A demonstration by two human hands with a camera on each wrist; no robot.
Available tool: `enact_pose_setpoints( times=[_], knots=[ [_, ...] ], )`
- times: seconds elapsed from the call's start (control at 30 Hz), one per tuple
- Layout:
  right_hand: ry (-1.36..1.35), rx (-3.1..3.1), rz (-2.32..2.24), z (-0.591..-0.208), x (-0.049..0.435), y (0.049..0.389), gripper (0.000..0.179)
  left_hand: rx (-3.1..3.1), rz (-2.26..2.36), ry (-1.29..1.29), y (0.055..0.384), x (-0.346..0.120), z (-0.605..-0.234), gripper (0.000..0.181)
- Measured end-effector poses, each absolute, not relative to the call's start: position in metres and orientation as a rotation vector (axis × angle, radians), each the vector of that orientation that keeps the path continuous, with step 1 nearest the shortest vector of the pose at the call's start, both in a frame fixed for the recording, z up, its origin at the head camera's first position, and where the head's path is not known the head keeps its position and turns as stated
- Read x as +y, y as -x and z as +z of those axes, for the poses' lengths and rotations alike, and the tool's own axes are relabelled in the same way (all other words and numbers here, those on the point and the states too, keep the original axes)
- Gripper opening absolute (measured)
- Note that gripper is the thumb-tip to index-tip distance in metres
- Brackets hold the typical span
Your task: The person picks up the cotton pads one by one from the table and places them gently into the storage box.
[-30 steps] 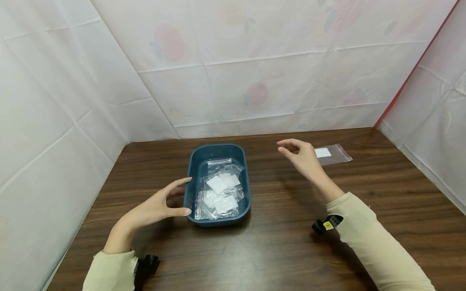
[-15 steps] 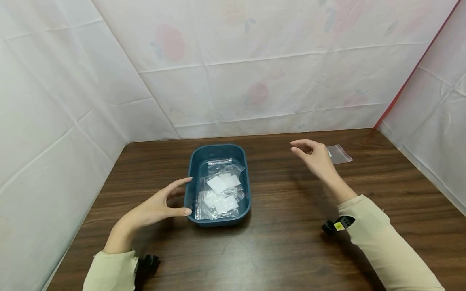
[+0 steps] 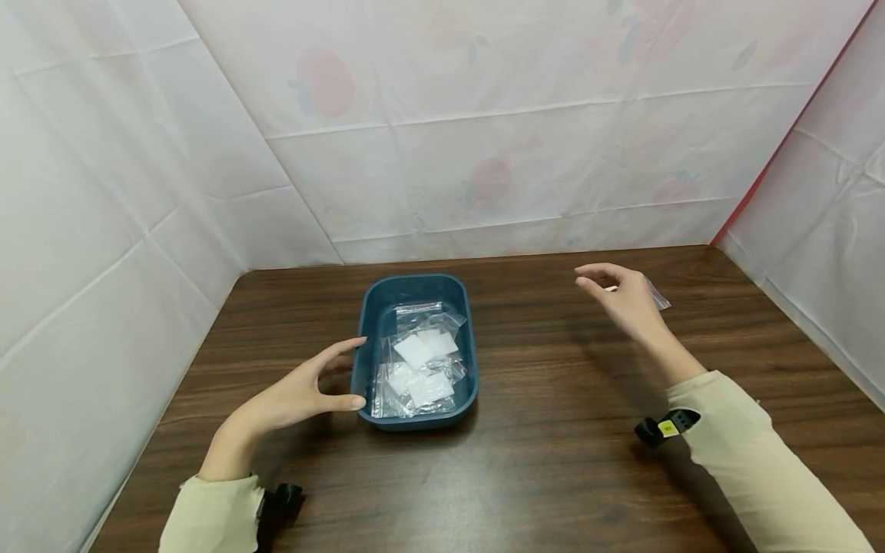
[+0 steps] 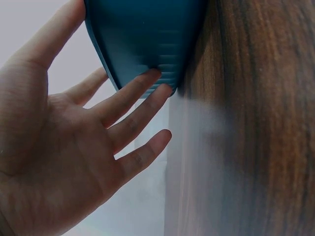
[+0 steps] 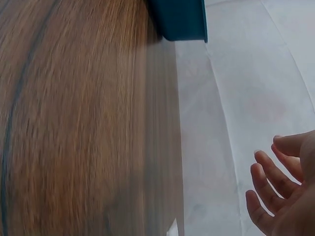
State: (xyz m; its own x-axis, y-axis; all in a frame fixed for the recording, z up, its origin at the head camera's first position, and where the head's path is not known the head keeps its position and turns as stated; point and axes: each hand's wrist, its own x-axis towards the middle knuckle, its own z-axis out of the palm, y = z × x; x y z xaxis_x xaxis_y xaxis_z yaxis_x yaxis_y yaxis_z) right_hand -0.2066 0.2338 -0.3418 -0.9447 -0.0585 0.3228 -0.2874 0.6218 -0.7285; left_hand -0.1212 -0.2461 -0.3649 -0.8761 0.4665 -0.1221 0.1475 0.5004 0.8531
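A blue plastic bin (image 3: 472,346) stands on the table, left of centre in the head view. Inside it lie several clear zip bags (image 3: 423,361) with white squares in them. My left hand (image 3: 297,392) is at the bin's left side, thumb and index finger spread along the rim. In the left wrist view its fingers (image 4: 133,91) reach straight along the bin's outer wall. Off to the right, my right hand (image 3: 628,301) hovers over the table with loosely curved fingers and nothing in them. It mostly hides another clear zip bag (image 3: 657,294) behind it.
Dark wood-grain table (image 3: 525,461) extends under everything. A white sheet with faint fruit prints (image 3: 449,153) hangs behind it, and more sheeting covers both sides. A black wrist camera (image 3: 664,428) is strapped at the right sleeve (image 3: 733,426).
My right hand has moved steadily rightward, away from the bin, and now covers most of the lone zip bag. My left hand and the bin have stayed in place.
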Motion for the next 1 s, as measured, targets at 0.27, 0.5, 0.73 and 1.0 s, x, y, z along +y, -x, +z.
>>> enact_pose_setpoints(
  times=[0.27, 0.5, 0.73, 1.0],
  knots=[
    [-0.267, -2.626, 1.175, -0.336, 0.252, 0.204, 0.035, 2.411, 1.325, -0.516, 0.122, -0.246, -0.365, 0.085],
    [-0.255, -2.643, 1.118, -0.335, 0.265, 0.204, 0.035, 2.407, 1.33, -0.525, 0.122, -0.246, -0.365, 0.085],
    [-0.247, -2.666, 1.083, -0.336, 0.281, 0.207, 0.036, 2.406, 1.333, -0.533, 0.122, -0.247, -0.365, 0.085],
    [-0.235, -2.677, 1.081, -0.339, 0.299, 0.207, 0.037, 2.419, 1.326, -0.532, 0.122, -0.248, -0.365, 0.085]
  ],
)
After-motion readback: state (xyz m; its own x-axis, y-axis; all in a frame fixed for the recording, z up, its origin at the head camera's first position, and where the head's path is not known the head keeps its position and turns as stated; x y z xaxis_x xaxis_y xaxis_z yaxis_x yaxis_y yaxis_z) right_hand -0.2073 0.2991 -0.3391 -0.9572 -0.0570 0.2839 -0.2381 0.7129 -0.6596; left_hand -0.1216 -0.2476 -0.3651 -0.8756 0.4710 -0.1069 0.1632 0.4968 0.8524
